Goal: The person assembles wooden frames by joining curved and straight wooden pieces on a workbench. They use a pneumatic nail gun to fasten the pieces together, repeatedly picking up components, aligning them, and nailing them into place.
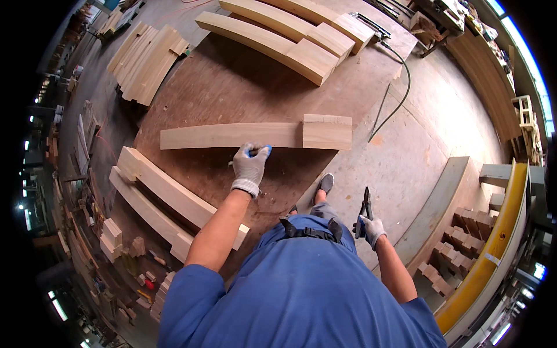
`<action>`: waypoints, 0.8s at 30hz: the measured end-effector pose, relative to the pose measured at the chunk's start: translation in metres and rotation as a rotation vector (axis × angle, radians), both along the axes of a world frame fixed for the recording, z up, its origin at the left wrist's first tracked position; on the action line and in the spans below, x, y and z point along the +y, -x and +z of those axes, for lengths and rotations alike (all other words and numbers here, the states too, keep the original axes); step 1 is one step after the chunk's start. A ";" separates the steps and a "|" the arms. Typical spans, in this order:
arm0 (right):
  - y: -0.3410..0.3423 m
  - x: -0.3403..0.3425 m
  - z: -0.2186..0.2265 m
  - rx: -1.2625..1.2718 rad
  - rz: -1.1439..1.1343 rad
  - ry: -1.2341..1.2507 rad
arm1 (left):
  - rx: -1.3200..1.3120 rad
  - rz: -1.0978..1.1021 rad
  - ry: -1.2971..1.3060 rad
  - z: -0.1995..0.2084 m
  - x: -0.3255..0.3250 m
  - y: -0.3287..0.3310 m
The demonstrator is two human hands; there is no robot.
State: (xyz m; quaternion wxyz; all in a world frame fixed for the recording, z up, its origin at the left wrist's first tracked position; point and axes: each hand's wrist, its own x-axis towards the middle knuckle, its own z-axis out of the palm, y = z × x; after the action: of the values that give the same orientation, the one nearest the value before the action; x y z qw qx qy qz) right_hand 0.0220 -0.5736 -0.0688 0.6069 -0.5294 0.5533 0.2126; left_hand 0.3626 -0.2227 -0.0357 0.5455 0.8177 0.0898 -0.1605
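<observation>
A light wooden beam [232, 135] with a thicker block [327, 132] at its right end lies across the brown work table [197, 93]. My left hand [250, 168], in a grey glove with blue on the fingers, is at the beam's near edge. Its fingers are curled together; whatever they pinch, if anything, is too small to make out. Off to the right, beside my hip, my right hand [372, 227], also gloved, grips dark pliers [366, 202] by the handles, jaws pointing away from me.
Several similar beams [255, 36] lie at the table's far side, near a tool with a dark hose [408, 75]. Two more beams [168, 188] rest at my left. A stack of boards [148, 61] stands far left. On the right are a yellow beam [503, 232] and notched wooden blocks [455, 255].
</observation>
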 end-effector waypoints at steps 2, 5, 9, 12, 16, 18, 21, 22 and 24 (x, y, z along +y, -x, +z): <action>-0.020 0.001 0.013 -0.101 0.062 -0.045 | -0.446 -0.257 -0.346 0.043 -0.015 -0.012; -0.067 0.018 0.060 -0.215 0.160 -0.112 | -0.760 -0.525 -0.780 0.049 -0.014 -0.037; -0.103 0.038 0.097 -0.322 0.257 -0.179 | -0.563 -0.872 -1.020 0.041 -0.021 -0.082; -0.111 0.047 0.096 -0.376 0.350 -0.176 | -0.349 -1.012 -1.025 0.064 -0.038 -0.088; -0.124 0.059 0.095 -0.378 0.362 -0.204 | -0.341 -1.005 -0.973 0.063 -0.055 -0.073; -0.131 0.067 0.097 -0.404 0.285 -0.204 | -0.361 -0.975 -0.947 0.057 -0.072 -0.058; -0.137 0.063 0.096 -0.299 0.339 -0.161 | -0.392 -0.938 -0.947 0.050 -0.094 -0.041; -0.138 0.062 0.097 -0.258 0.357 -0.163 | -0.368 -0.962 -0.921 0.054 -0.096 -0.041; -0.134 0.058 0.095 -0.236 0.353 -0.154 | -0.322 -1.012 -0.867 0.061 -0.101 -0.044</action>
State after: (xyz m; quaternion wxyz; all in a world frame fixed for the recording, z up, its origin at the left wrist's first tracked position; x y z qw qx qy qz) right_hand 0.1562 -0.5160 0.0264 0.6597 -0.5912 0.3593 0.2937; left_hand 0.4070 -0.3234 0.0255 0.0332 0.9172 -0.3294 -0.2217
